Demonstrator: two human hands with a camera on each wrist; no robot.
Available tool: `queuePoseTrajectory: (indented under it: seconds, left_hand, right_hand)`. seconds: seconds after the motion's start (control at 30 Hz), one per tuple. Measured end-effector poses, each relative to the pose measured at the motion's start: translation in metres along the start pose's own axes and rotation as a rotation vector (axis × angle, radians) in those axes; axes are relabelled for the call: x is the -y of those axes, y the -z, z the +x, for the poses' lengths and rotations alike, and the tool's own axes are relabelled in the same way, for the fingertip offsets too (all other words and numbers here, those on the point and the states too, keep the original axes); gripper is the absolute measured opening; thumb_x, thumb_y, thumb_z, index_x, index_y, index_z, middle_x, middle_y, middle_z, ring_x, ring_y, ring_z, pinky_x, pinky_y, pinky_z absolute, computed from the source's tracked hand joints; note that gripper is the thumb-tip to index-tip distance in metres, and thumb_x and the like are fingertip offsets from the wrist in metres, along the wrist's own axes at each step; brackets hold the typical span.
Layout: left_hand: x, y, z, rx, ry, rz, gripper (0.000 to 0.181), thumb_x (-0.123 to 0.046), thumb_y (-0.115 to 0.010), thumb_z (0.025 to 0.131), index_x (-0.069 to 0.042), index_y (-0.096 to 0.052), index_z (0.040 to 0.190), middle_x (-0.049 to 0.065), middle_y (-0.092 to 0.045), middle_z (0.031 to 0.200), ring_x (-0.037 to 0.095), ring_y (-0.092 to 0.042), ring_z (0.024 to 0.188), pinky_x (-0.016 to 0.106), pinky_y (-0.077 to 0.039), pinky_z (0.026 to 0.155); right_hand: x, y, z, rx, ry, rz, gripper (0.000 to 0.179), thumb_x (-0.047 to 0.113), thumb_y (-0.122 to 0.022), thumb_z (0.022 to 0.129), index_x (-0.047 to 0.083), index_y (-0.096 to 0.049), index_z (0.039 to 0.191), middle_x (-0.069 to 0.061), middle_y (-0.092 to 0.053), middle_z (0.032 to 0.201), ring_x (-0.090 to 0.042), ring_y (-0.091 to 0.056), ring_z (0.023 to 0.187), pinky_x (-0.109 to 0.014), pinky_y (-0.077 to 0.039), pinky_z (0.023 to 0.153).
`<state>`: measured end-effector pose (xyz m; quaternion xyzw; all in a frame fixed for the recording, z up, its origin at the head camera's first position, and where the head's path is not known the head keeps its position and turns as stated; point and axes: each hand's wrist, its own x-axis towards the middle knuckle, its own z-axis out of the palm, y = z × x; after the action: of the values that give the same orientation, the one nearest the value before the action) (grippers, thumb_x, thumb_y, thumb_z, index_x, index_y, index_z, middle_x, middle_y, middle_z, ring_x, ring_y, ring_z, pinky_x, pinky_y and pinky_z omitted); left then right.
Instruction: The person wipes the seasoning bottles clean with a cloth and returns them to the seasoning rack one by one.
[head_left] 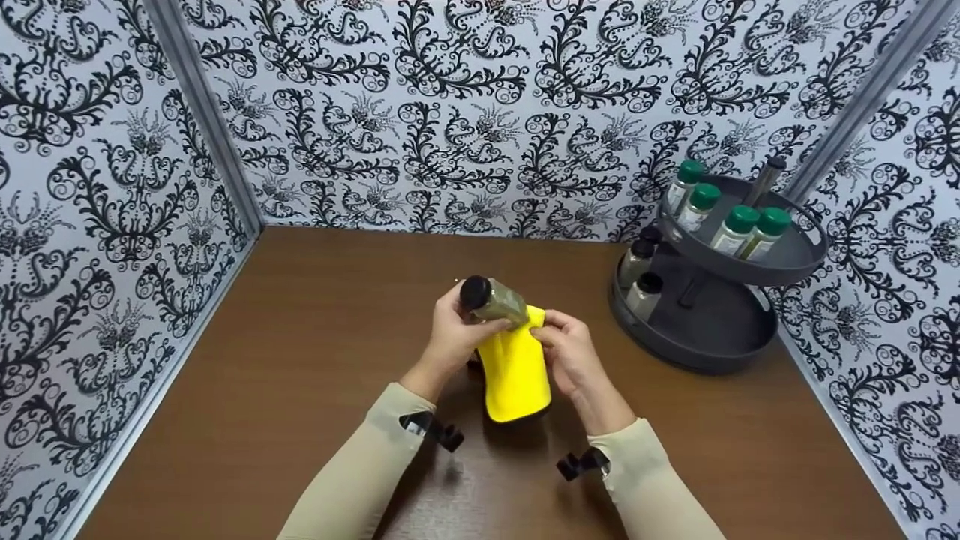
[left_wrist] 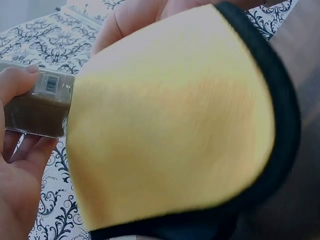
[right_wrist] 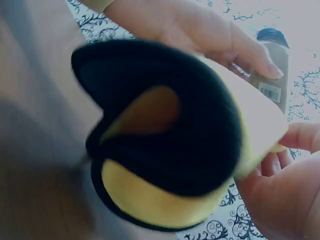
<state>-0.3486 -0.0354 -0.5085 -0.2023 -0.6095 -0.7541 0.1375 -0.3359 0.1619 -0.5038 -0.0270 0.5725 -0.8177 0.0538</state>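
My left hand (head_left: 452, 334) grips a clear spice jar (head_left: 504, 301) with a black cap, tilted over the middle of the table. Brown-green contents and a barcode label show on the jar in the left wrist view. Between thumb and fingers, my right hand (head_left: 571, 352) pinches the top of a yellow cloth (head_left: 517, 375) with black edging. This cloth hangs down between the hands and touches the jar's lower end. In the right wrist view the cloth (right_wrist: 165, 200) curls, showing a dark border along its folded edge.
A dark two-tier round rack (head_left: 705, 352) stands at the back right. Several green-capped jars (head_left: 741, 225) sit on its upper tier, and black-capped jars (head_left: 645, 294) on the lower one. Patterned walls (head_left: 450, 112) enclose the brown table (head_left: 300, 337) at the back and sides.
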Motion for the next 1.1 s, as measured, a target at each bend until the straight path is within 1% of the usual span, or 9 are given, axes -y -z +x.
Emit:
queuePoseTrajectory:
  seconds: [0.17,0.3,0.37,0.43,0.57,0.7,0.83,0.93,1.1]
  left_hand:
    - [0.001,0.0,0.0,0.007,0.042,-0.006,0.052,0.001,-0.091,0.078,-0.001,-0.07,0.126,0.013,-0.074,0.117,0.024,-0.071,0.107,0.034,-0.061,0.098]
    - [0.002,-0.004,-0.001,0.036,0.032,0.001,0.052,0.0,-0.093,0.076,0.0,-0.071,0.123,0.014,-0.075,0.116,0.023,-0.072,0.105,0.035,-0.061,0.098]
    - [0.002,-0.006,-0.001,0.042,0.013,0.012,0.053,0.0,-0.094,0.075,0.002,-0.071,0.122,0.014,-0.076,0.116,0.022,-0.072,0.104,0.034,-0.061,0.097]
    - [0.003,-0.008,-0.002,0.031,-0.007,0.015,0.054,0.001,-0.094,0.073,0.004,-0.071,0.122,0.014,-0.076,0.115,0.021,-0.072,0.102,0.033,-0.061,0.097]
    - [0.005,-0.01,-0.003,-0.006,-0.025,-0.002,0.054,0.004,-0.094,0.073,0.006,-0.07,0.121,0.011,-0.075,0.113,0.018,-0.072,0.101,0.031,-0.062,0.094]
    - [0.007,-0.013,-0.004,-0.003,-0.06,0.012,0.052,0.003,-0.093,0.074,0.006,-0.07,0.12,0.014,-0.075,0.113,0.017,-0.072,0.101,0.03,-0.062,0.091]
    - [0.008,-0.015,-0.007,0.001,-0.107,0.059,0.049,0.003,-0.093,0.074,0.004,-0.071,0.117,0.019,-0.074,0.112,0.017,-0.072,0.1,0.029,-0.062,0.091]
    - [0.007,-0.014,-0.007,-0.001,-0.122,0.066,0.048,0.002,-0.093,0.074,0.003,-0.072,0.117,0.021,-0.074,0.114,0.017,-0.072,0.101,0.029,-0.062,0.092]
    - [0.007,-0.009,-0.004,0.006,-0.133,0.037,0.05,0.002,-0.093,0.075,0.005,-0.071,0.12,0.022,-0.074,0.116,0.019,-0.072,0.104,0.03,-0.061,0.094]
  right_hand:
    - [0.002,-0.002,-0.002,-0.095,0.02,0.08,0.021,-0.01,-0.059,0.096,-0.004,-0.072,0.111,-0.01,-0.073,0.094,-0.018,-0.072,0.078,-0.028,-0.062,0.072]
    - [-0.002,-0.005,-0.002,-0.143,0.059,0.15,0.021,-0.011,-0.057,0.098,-0.001,-0.072,0.108,-0.009,-0.073,0.097,-0.018,-0.072,0.083,-0.029,-0.063,0.077]
    - [-0.005,-0.006,-0.002,-0.133,0.07,0.162,0.02,-0.01,-0.056,0.099,0.0,-0.071,0.109,-0.009,-0.072,0.1,-0.019,-0.072,0.088,-0.03,-0.063,0.081]
    - [-0.007,-0.006,-0.001,-0.109,0.072,0.147,0.02,-0.01,-0.055,0.101,-0.001,-0.069,0.112,-0.008,-0.071,0.103,-0.019,-0.071,0.092,-0.031,-0.062,0.085]
    - [-0.009,-0.005,0.002,-0.07,0.045,0.1,0.024,-0.011,-0.052,0.099,-0.003,-0.068,0.115,-0.006,-0.072,0.098,-0.017,-0.069,0.089,-0.028,-0.06,0.081]
    - [-0.009,-0.002,0.006,-0.064,-0.002,0.075,0.025,-0.013,-0.05,0.093,-0.001,-0.068,0.106,-0.004,-0.069,0.086,-0.013,-0.064,0.076,-0.025,-0.056,0.071]
    - [-0.009,0.0,0.007,-0.052,-0.042,0.059,0.022,-0.011,-0.05,0.093,0.002,-0.066,0.1,-0.003,-0.067,0.084,-0.013,-0.062,0.073,-0.025,-0.055,0.07]
    - [-0.008,0.001,0.007,-0.051,-0.04,0.054,0.021,-0.011,-0.051,0.093,0.003,-0.066,0.095,-0.004,-0.066,0.083,-0.013,-0.061,0.073,-0.025,-0.055,0.071]
    - [-0.004,0.002,0.006,-0.058,-0.021,0.071,0.021,-0.012,-0.054,0.092,0.004,-0.066,0.092,-0.005,-0.067,0.085,-0.014,-0.064,0.076,-0.025,-0.057,0.073]
